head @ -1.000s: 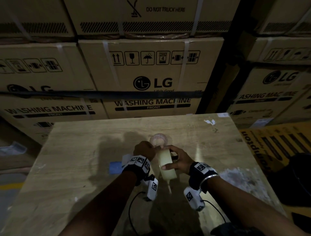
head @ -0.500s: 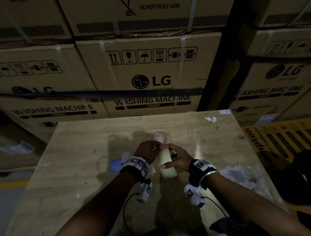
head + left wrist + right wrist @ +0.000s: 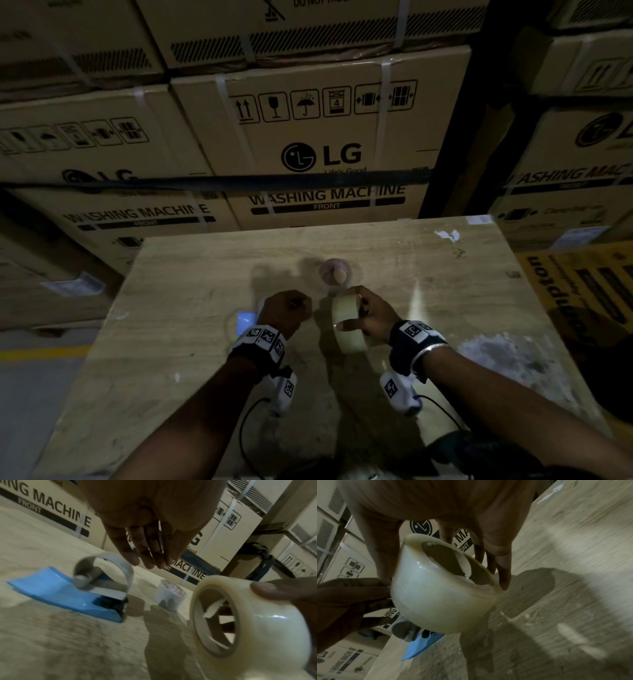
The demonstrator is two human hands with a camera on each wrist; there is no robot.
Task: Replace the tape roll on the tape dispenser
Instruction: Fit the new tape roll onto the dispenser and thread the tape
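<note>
My right hand (image 3: 356, 313) grips a large clear tape roll (image 3: 347, 329) on edge just above the wooden table (image 3: 164, 359), thumb on the near rim and fingers over the far side. In the right wrist view the roll (image 3: 436, 596) fills the middle and its cardboard core shows. My left hand (image 3: 289, 308) hovers just left of it, fingers hanging loose and holding nothing (image 3: 150, 561). Below that hand lies the blue tape dispenser (image 3: 60, 592) with its grey hoop empty; only a blue corner (image 3: 246, 322) shows in the head view.
A smaller white tape roll (image 3: 334, 270) stands on the table beyond my hands, also seen past the dispenser (image 3: 169, 595). Stacked LG washing-machine cartons (image 3: 322, 157) wall off the far side. Cables trail from my wrists over the near edge.
My left hand has let go of the clear roll and pulled a little to the left. The right hand keeps hold of the roll, now slightly further right.
</note>
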